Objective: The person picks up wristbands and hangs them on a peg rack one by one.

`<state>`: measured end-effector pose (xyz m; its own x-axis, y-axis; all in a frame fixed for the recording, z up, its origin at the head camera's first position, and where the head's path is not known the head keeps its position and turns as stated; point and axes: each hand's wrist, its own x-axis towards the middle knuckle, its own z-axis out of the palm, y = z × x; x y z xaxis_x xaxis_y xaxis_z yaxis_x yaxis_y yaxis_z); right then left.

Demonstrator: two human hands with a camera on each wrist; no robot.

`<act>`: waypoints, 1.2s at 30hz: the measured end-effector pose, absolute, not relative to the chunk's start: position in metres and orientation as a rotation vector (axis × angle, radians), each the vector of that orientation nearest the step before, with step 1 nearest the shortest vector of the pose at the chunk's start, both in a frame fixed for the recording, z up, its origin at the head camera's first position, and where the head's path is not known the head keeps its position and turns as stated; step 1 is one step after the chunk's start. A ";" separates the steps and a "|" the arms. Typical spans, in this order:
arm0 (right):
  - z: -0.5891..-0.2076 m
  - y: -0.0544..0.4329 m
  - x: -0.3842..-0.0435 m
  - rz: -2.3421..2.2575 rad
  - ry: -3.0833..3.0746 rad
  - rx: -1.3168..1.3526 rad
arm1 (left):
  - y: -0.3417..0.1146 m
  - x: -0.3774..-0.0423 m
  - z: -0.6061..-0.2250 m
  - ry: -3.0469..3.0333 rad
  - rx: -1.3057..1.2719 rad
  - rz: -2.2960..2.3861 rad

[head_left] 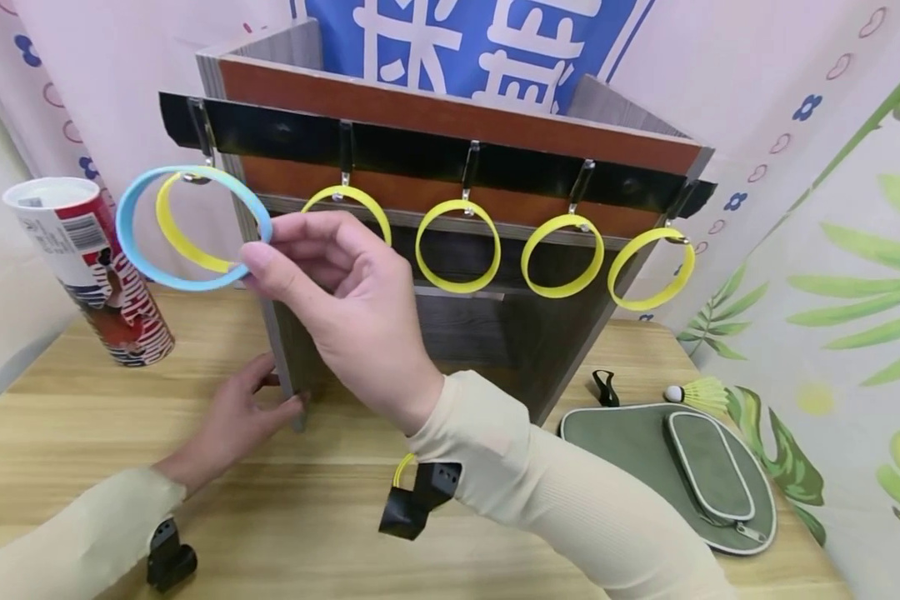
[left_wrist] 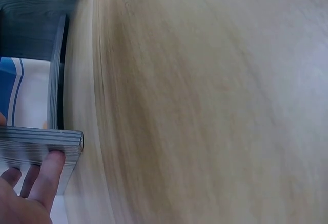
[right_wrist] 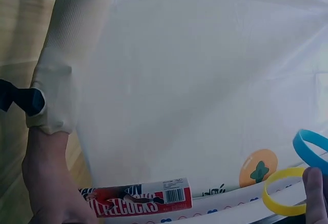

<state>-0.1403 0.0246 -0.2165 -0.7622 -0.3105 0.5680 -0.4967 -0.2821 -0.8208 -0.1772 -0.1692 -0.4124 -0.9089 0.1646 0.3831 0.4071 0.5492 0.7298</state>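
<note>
My right hand pinches a light-blue ring band between thumb and fingers, at the left end of a wooden stand. In the head view the blue ring overlaps a yellow ring hanging from the leftmost hook. Both rings also show beside the right fingers in the right wrist view. Low down, my left hand grips the stand's left side panel, thumb on the inner side; its fingers press the panel's outer face in the left wrist view.
More yellow rings hang from hooks along a black strip. A red-and-white shuttlecock tube stands at the left. A green racket case and a shuttlecock lie on the table at the right.
</note>
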 end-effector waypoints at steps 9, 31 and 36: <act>-0.216 0.017 -0.146 2.181 -1.826 0.944 | -0.169 -0.178 -0.419 -2.439 -0.513 -1.265; -0.223 0.022 -0.149 2.163 -1.958 0.942 | -0.168 -0.178 -0.414 -2.451 -0.518 -1.298; -0.227 0.027 -0.151 2.106 -1.998 0.985 | -0.168 -0.177 -0.412 -2.499 -0.488 -1.331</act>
